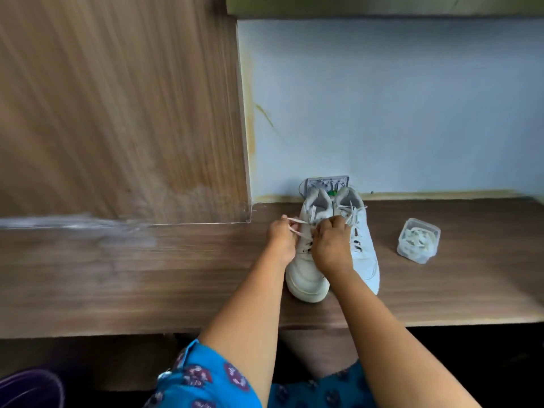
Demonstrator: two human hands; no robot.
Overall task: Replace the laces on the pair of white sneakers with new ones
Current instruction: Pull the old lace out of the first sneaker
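A blue patterned garment (203, 378) covers the person's lap nearest us, and two bare forearms reach from it to two white sneakers (309, 269) standing side by side on the wooden surface (147, 275), toes toward the person. The left hand (281, 238) pinches one lace end (295, 221) pulled out to the side of the left-hand sneaker, while the right hand (332, 245) is curled over that shoe's lacing, gripping it there. One clear plastic box (418, 240) holding coiled white laces sits well apart to the right.
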